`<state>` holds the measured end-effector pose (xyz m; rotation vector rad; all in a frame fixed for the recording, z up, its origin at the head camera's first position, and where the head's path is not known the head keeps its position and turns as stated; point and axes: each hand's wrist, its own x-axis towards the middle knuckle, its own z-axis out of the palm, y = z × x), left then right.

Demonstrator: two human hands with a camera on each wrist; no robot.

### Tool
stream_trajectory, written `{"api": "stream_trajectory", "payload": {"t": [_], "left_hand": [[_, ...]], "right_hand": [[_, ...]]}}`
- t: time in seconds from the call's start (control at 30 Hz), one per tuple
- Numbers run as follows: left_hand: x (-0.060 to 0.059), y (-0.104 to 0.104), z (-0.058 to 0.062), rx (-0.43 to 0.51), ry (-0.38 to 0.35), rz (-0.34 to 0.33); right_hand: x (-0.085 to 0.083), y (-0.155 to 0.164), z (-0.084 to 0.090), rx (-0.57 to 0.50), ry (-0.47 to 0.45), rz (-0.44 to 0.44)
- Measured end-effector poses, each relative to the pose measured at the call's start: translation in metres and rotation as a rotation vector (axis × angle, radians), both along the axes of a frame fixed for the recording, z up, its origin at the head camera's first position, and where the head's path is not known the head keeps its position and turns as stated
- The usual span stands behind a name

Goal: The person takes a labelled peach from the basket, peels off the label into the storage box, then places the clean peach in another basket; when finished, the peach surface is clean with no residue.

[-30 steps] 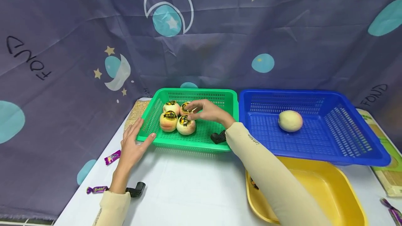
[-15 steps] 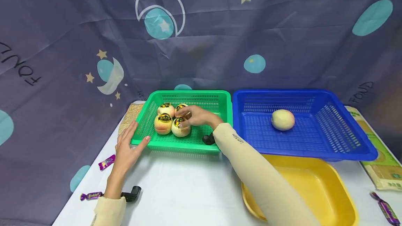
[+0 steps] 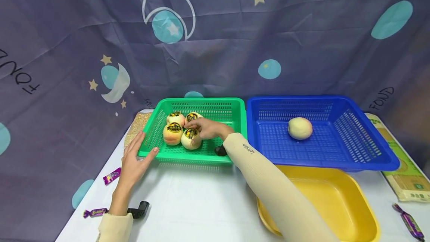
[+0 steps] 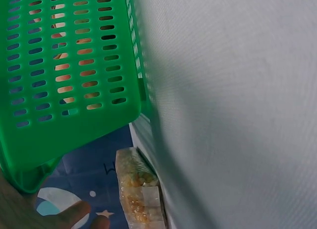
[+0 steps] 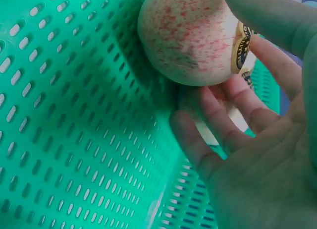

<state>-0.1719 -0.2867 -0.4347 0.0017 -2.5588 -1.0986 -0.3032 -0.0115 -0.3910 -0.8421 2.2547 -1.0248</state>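
Observation:
Several peaches with black-and-gold stickers sit together in the left half of a green basket (image 3: 208, 158). My right hand (image 3: 212, 128) reaches in over the right side and holds the front right peach (image 3: 189, 143), thumb on its near side and fingers behind. In the right wrist view this peach (image 5: 185, 40) shows red speckles, with the thumb across its top right and fingertips beneath it. My left hand (image 3: 133, 163) rests at the basket's front left corner with straight fingers along the side and the thumb spread. The left wrist view shows the basket's slotted wall (image 4: 69, 125) close up.
A blue basket (image 3: 319, 164) with one pale peach (image 3: 300, 128) stands to the right. In front of it is a yellow tub (image 3: 364, 201), partly covered by my right sleeve. Wrapped candies (image 3: 112, 176) lie at both sides. A packet (image 3: 411, 167) lies far right. A printed cloth hangs behind.
My right hand has come down onto the front right peach, its fingers closing around it. The left hand stays at the basket corner. The head view has turned slightly right.

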Motion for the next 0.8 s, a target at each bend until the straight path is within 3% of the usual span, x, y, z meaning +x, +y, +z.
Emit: {"api": "stream_trajectory", "payload": {"t": [0.3,0.5,0.8], "left_hand": [[0.0002,0.0006,0.0007,0.002,-0.005,0.004],[0.0005,0.0004,0.0015,0.005,-0.026,0.009],[0.0003,0.0000,0.0028,0.008,-0.051,-0.005]], "right_hand": [[0.0008,0.0006,-0.0007,0.088,0.019,0.033],[0.0012,0.0017,0.0002,0.118,0.000,0.074],[0.0012,0.0027,-0.0027,0.187,-0.051,0.064]]}}
